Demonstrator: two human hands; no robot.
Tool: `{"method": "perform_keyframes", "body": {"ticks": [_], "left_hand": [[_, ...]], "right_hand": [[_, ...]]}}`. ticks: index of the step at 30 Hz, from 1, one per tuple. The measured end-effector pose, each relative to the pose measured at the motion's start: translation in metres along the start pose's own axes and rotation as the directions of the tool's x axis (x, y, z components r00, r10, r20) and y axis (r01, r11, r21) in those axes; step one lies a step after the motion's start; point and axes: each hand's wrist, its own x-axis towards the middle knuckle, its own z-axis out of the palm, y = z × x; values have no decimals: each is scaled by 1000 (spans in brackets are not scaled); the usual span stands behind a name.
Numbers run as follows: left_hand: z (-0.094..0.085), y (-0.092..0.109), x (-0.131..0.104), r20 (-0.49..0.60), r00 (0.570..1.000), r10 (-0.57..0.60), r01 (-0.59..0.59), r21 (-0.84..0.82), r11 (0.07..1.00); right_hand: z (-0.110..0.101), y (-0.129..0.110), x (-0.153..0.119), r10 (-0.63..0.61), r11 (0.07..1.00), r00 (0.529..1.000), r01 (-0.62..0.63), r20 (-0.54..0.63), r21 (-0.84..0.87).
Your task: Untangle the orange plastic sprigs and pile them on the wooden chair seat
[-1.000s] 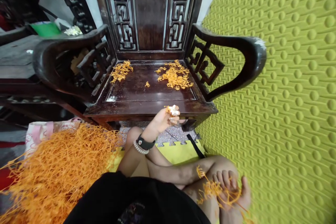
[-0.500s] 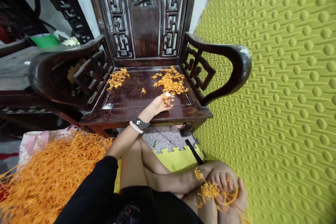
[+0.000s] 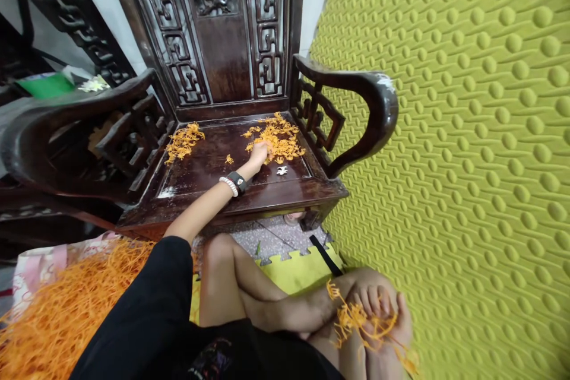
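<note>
My left hand (image 3: 259, 155) reaches onto the dark wooden chair seat (image 3: 214, 175), its fingers curled closed at the near left side of a pile of small orange spidery plastic pieces (image 3: 281, 135). Its fingertips are hidden among them. A white spidery piece (image 3: 282, 171) lies on the seat just right of that hand. To its left rest a single orange piece (image 3: 229, 159) and a smaller orange pile (image 3: 184, 141). Over my bent leg, my right hand (image 3: 385, 314) is palm up with curled fingers, holding a loose cluster of orange plastic strands (image 3: 354, 317) that hangs out both sides.
A large heap of thin orange strands (image 3: 89, 303) spills from a pink-and-white bag (image 3: 38, 276) at lower left. Curved armrests (image 3: 378, 113) flank the seat. A bumpy yellow-green mat (image 3: 467, 190) stands along the right. A green container (image 3: 47, 86) sits at upper left.
My left hand has moved farther over the seat to the pile, its fingers now curled. The white piece, earlier at that hand, shows on the seat. The view has shifted; the right hand keeps its hold.
</note>
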Motion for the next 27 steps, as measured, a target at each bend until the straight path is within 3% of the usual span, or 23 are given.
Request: {"method": "perform_keyframes", "body": {"ticks": [5, 12, 19, 21, 25, 27], "left_hand": [[0, -7, 13, -84, 987, 139, -120, 201, 972], [1, -2, 11, -36, 960, 277, -231, 453, 861], [1, 4, 4, 8, 943, 333, -284, 539, 793], [-1, 4, -9, 81, 920, 384, -365, 538, 760], [-8, -10, -42, 453, 803, 387, -584, 464, 666], [-12, -18, -52, 506, 782, 364, -595, 434, 676]], "right_hand": [[-8, -4, 1, 21, 999, 1000, -21, -5, 30], [-6, -4, 2, 16, 999, 997, -12, -81, 48], [-7, -3, -1, 5, 1000, 998, -4, -56, 29], [-10, -3, -1, 9, 1000, 999, -8, -34, 26], [-15, -3, 0, 17, 999, 1000, -16, -7, 46], [-16, -3, 0, 18, 998, 1000, -18, -8, 61]]}}
